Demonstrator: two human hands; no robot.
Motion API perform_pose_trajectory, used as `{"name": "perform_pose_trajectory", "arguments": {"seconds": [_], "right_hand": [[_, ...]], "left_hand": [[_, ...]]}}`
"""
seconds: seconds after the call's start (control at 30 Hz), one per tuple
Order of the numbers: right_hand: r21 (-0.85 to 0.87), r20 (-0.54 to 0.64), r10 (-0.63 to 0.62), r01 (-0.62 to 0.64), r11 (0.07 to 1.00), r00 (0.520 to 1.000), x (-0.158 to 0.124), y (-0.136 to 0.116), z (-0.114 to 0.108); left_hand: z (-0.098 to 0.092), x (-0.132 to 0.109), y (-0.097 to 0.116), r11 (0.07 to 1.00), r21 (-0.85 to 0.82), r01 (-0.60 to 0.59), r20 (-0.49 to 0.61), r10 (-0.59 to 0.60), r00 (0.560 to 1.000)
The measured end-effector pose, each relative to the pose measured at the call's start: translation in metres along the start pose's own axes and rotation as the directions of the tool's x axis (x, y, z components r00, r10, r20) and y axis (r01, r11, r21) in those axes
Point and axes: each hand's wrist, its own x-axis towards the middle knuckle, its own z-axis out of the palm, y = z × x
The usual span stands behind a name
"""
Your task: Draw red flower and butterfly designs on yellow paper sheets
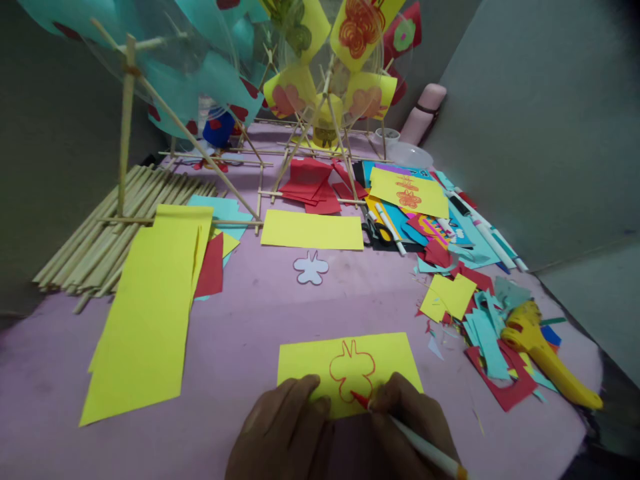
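Observation:
My right hand (413, 417) grips a white felt-tip pen (425, 445), its red tip touching a yellow paper piece (301, 361) at the front of the table. On that paper is a red butterfly outline (374, 363), its lower wings beside the tip. My left hand (283, 427) lies with its fingers over the paper's lower left part, holding it flat. Farther back sits a pale butterfly cutout (311, 270) with a dark edge. Behind the cutout lies a plain yellow paper strip (312, 231).
Long yellow sheets (145, 320) and bamboo sticks (100, 233) lie left. A yellow glue gun (550, 360) rests among paper scraps (485, 327) at right. Black-handled scissors (377, 233) lie near several pens. Stick frames (127, 127) carrying paper-decorated wheels stand at the back.

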Motion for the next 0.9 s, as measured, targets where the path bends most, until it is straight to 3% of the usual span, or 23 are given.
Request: {"name": "perform_pose_trajectory", "arguments": {"seconds": [0.27, 0.37, 0.47, 0.6, 0.63, 0.73, 0.8, 0.9], "right_hand": [[-0.103, 0.207, 0.05, -0.03, 0.994, 0.977, 0.006, 0.003, -0.003], [-0.131, 0.265, 0.095, -0.061, 0.99, 0.959, 0.011, 0.0, -0.002], [-0.153, 0.286, 0.216, -0.178, 0.972, 0.934, 0.017, -0.002, 0.001], [-0.22, 0.305, 0.438, -0.385, 0.896, 0.845, 0.024, -0.001, 0.006], [-0.241, 0.303, 0.452, -0.391, 0.888, 0.839, 0.025, -0.001, 0.006], [-0.246, 0.295, 0.342, -0.275, 0.929, 0.892, 0.024, -0.001, 0.006], [-0.243, 0.295, 0.316, -0.249, 0.938, 0.902, 0.025, -0.004, 0.006], [-0.303, 0.27, 0.501, -0.421, 0.855, 0.822, 0.03, -0.012, 0.006]], "left_hand": [[-0.001, 0.001, -0.004, 0.999, 0.008, -0.047, 0.017, 0.047, 0.999], [-0.002, -0.001, -0.002, 1.0, -0.005, -0.014, 0.019, 0.014, 1.0], [-0.003, -0.003, 0.001, 0.999, -0.02, 0.026, 0.017, -0.026, 1.0], [-0.003, -0.004, 0.002, 0.999, -0.037, 0.015, -0.01, -0.015, 1.0], [-0.002, -0.004, 0.002, 0.999, -0.04, 0.022, -0.017, -0.022, 1.0], [-0.002, -0.003, 0.002, 0.998, -0.055, 0.044, -0.011, -0.045, 0.999], [-0.001, -0.004, 0.002, 0.998, -0.057, 0.034, 0.001, -0.034, 0.999], [0.0, -0.005, 0.002, 0.998, -0.05, 0.025, 0.006, -0.025, 1.0]]}}
